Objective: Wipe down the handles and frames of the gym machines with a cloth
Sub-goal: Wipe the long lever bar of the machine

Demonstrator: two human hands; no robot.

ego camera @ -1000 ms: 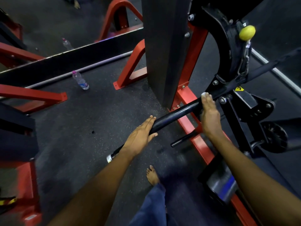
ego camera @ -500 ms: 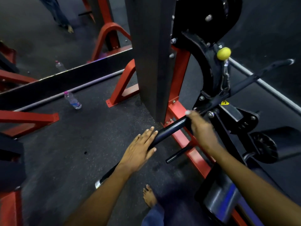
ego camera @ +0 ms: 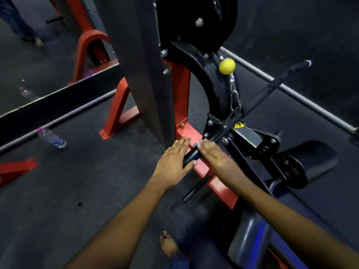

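Note:
A black handle bar [ego camera: 191, 156] sticks out from the pivot of a black and red gym machine [ego camera: 180, 105]. My left hand [ego camera: 172, 162] rests on the bar's left side, fingers straight and thumb under the bar. My right hand [ego camera: 215, 155], blurred by motion, lies over the bar just right of the left hand, its fingers curled down onto the bar. A small white bit of cloth [ego camera: 200, 142] shows at its fingertips; the remainder of the cloth is hidden under the hand. The bar's lower end is hidden by my hands.
A yellow ball knob [ego camera: 226, 66] on a chain hangs above the pivot. A short black peg [ego camera: 196, 188] juts from the red base rail [ego camera: 217, 183]. A water bottle [ego camera: 52, 138] lies on the dark floor at left. A black pad [ego camera: 308, 159] sits right. My bare foot [ego camera: 168, 242] stands below.
Both hands have slid up the bar toward the pivot and now lie close together. The left hand moved farther, from the bar's lower part. The view has tilted upward.

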